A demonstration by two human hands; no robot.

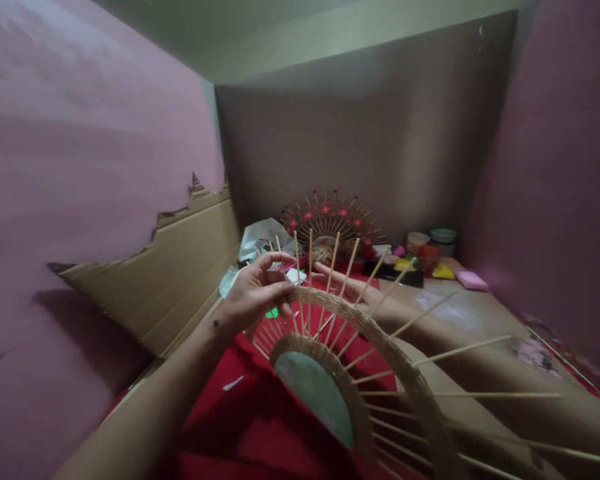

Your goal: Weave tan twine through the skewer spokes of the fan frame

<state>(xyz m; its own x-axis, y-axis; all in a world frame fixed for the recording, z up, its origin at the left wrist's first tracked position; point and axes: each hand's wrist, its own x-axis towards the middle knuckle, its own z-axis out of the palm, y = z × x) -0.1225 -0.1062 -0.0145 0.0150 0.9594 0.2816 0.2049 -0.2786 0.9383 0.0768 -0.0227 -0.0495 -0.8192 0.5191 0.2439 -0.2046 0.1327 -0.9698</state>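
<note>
A round wicker frame (375, 320) of pale sticks and a woven fibre band stands tilted in front of me. Its sticks radiate outward from a smaller woven ring around a dull green round centre (315, 390). My left hand (263, 288) pinches the top left of the woven band between thumb and fingers. Behind the sticks, my right hand (345, 285) has its fingers stretched toward the left hand; the sticks partly cover it, and nothing shows in its grasp. Red cloth (225, 407) lies beneath the frame.
A finished-looking fan-shaped piece with pink flowers (325, 211) leans at the back wall. Torn cardboard (180, 267) lines the left wall. At the back right are tubs (443, 240), a dark tray (397, 273), yellow packets (443, 271) and a pink block (471, 280).
</note>
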